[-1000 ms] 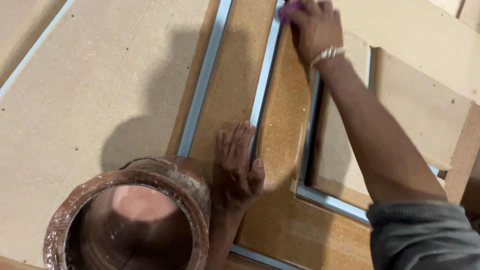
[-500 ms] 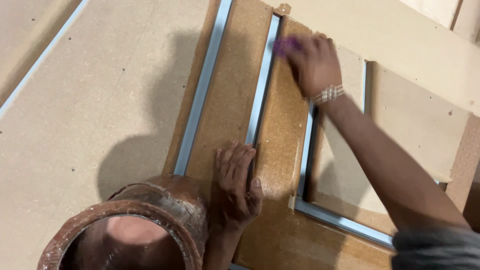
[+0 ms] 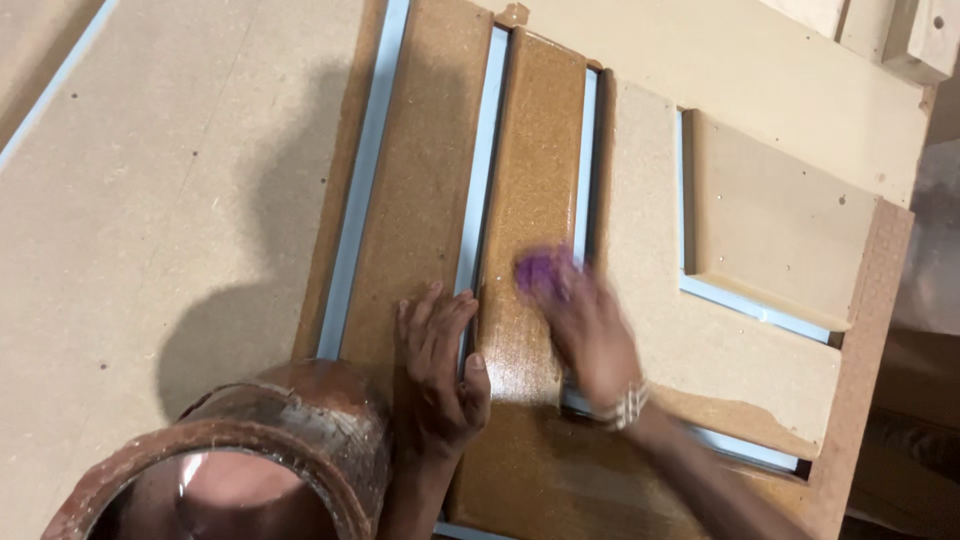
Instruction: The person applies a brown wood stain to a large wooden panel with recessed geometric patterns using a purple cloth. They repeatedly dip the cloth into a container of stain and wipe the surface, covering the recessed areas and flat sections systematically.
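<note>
Brown-stained and crusted, a round can sat at the lower left of the view, its open mouth facing the camera, resting on a wide pale board. Just right of the can, the left hand lay open and flat, fingers spread and pointing away from the person, pressing on a door panel coated glossy brown. Thin pale blue grooves ran lengthwise along the panel, away from the person, and the left fingertips touched one of them. Between two of these grooves lay a raised brown strip, its long axis running straight away from the person. Right of the left hand, the right hand was blurred, fingers curled around a small purple pad pressed on that strip. The right hand was the nearer one to the strip, which stretched on ahead of it. Farther right, the panel was bare tan, uncoated, with a recessed square.
</note>
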